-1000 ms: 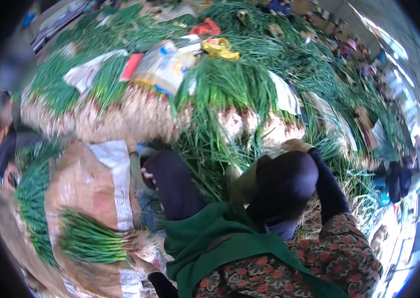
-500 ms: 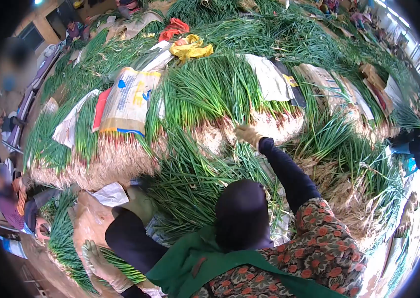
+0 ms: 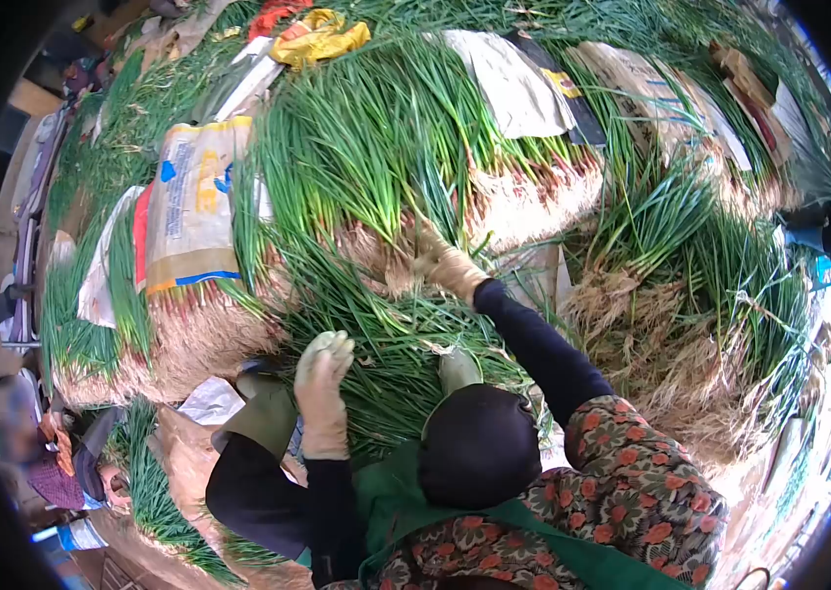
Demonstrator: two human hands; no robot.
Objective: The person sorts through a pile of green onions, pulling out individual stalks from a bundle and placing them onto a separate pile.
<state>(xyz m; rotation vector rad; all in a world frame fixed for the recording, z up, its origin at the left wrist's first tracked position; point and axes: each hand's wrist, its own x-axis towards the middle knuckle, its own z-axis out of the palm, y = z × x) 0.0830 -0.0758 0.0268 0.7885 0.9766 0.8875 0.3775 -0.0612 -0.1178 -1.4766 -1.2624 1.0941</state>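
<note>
The right hand (image 3: 445, 264) reaches to the stacked green onions (image 3: 371, 182) — I can't see its grip — and the left hand (image 3: 323, 383) hangs empty, fingers straight, over loose stalks (image 3: 386, 393) (plenty lie unstacked)

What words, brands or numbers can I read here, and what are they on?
None can be read for certain.
Yellow-edged sack: blue and yellow print, too blurred to read.
Dark cover: yellow patch, too small to read.
Pale sack on the right: blue marks, too blurred to read.
</note>
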